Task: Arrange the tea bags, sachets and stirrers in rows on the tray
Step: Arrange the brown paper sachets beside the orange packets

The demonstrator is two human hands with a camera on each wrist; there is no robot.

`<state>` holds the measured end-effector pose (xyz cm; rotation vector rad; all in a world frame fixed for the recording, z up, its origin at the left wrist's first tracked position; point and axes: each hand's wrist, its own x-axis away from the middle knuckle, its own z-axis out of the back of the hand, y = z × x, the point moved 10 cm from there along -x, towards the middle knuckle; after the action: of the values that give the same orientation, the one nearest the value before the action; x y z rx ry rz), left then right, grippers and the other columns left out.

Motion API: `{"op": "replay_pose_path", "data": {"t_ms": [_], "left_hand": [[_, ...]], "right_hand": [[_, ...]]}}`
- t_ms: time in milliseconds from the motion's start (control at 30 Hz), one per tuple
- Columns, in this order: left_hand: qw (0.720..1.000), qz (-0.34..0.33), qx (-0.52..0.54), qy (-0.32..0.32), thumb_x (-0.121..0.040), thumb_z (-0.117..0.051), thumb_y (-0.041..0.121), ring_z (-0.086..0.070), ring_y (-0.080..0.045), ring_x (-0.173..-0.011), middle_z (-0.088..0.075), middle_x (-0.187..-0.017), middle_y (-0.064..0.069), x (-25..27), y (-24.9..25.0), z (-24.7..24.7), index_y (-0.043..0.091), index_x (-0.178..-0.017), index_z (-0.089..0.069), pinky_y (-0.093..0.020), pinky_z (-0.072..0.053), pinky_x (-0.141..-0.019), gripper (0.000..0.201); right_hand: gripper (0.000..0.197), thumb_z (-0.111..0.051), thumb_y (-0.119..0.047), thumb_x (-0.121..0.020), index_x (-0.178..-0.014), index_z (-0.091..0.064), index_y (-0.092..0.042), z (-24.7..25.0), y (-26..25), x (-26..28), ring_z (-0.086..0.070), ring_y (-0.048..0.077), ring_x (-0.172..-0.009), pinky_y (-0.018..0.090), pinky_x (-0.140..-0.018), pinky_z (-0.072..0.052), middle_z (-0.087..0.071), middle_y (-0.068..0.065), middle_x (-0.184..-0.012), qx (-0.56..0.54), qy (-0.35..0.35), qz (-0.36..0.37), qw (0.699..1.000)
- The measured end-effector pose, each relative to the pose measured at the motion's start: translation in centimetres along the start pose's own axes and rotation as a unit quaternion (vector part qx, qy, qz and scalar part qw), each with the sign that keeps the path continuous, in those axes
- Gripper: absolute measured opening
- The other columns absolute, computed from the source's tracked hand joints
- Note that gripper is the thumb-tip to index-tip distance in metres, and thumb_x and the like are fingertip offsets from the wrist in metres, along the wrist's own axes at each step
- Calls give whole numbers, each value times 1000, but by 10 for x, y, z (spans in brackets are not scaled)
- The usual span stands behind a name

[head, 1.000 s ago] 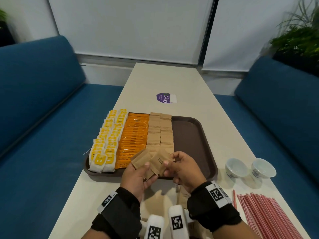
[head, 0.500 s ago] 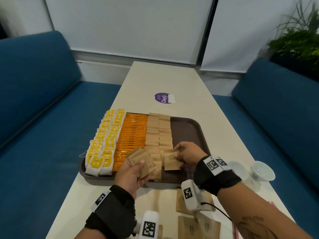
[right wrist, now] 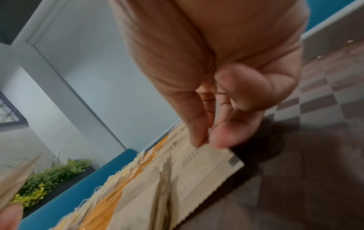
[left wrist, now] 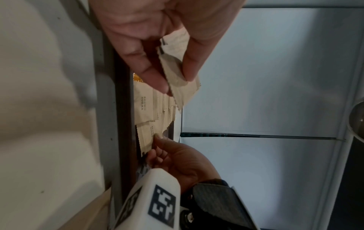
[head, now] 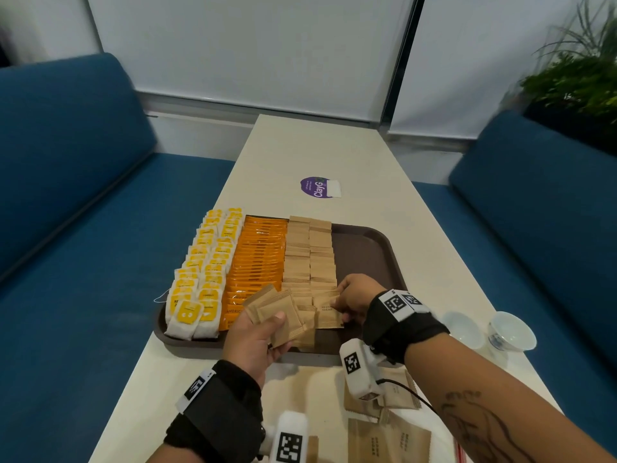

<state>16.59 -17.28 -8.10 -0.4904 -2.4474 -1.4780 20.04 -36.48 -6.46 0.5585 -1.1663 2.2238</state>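
Note:
A brown tray (head: 367, 248) holds two rows of yellow tea bags (head: 207, 262), a row of orange sachets (head: 260, 259) and two rows of brown sugar sachets (head: 309, 252). My left hand (head: 277, 329) hovers over the tray's near edge and grips a fan of brown sachets (head: 273, 312), pinched between thumb and fingers (left wrist: 157, 80). My right hand (head: 337, 302) pinches one brown sachet (head: 329, 315) by its far edge; it lies at the near end of the right brown row (right wrist: 212, 161). The tray's right third is bare.
Loose brown sachets (head: 387, 442) lie on the table in front of the tray, under my right wrist. Red stirrers (head: 462, 454) show at the bottom right. Two white cups (head: 510, 332) stand right of the tray. Blue benches flank the table.
My right hand took one sachet from the fan in my left hand and carried it forward onto the near end of the right brown row. The left hand stayed with its fan.

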Motion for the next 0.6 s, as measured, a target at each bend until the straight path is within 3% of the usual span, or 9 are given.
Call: {"op": "replay_pose_path", "data": {"t_ms": [100, 233, 333, 400, 500, 600], "left_hand": [[1000, -2, -2, -8, -89, -54, 1, -64, -22, -88, -69, -98, -4, 0, 0, -1, 25, -107, -59, -30, -46, -61, 29], [999, -10, -16, -26, -87, -55, -2, -63, -27, -99, -70, -105, -7, 2, 2, -5, 27, -106, -59, -33, -47, -66, 35], [999, -14, -19, -30, -84, -57, -5, -64, -28, -100, -71, -105, -7, 3, 3, -8, 24, -111, -59, -35, -47, -69, 40], [999, -20, -17, -39, -82, -58, -6, -65, -26, -97, -72, -102, -7, 5, 5, -11, 23, -110, -60, -34, -49, -68, 40], [998, -27, -22, -52, -80, -61, -7, -67, -25, -96, -73, -100, -7, 8, 7, -16, 20, -113, -61, -36, -52, -72, 43], [997, -35, -30, -61, -74, -65, -6, -65, -30, -102, -71, -105, -11, 12, 9, -21, 15, -117, -61, -43, -52, -83, 48]], "right_hand": [[13, -58, -10, -92, -83, -49, -9, -2, 1, -2, -56, 18, -71, 28, -86, -49, -65, 12, -105, 37, -13, -23, 999], [14, -60, -13, -91, -79, -54, -9, -2, 6, -7, -52, 14, -58, 24, -68, -47, -64, 6, -87, 72, -13, -44, 996], [12, -64, -17, -89, -86, -59, -7, 5, -1, -4, -51, 13, -54, 22, -54, -44, -62, 5, -77, 88, 24, 4, 996], [16, -66, -25, -87, -86, -61, -9, 11, -12, 7, -53, 12, -58, 21, -54, -42, -61, 3, -75, 54, 47, 80, 994], [20, -68, -29, -85, -90, -59, -12, 2, -23, 39, -52, 9, -60, 21, -60, -45, -59, 1, -77, -51, -18, 159, 986], [22, -74, -18, -79, -90, -56, -13, -15, -18, 68, -53, 10, -58, 24, -59, -45, -62, 1, -76, -130, -102, 172, 971]]}}
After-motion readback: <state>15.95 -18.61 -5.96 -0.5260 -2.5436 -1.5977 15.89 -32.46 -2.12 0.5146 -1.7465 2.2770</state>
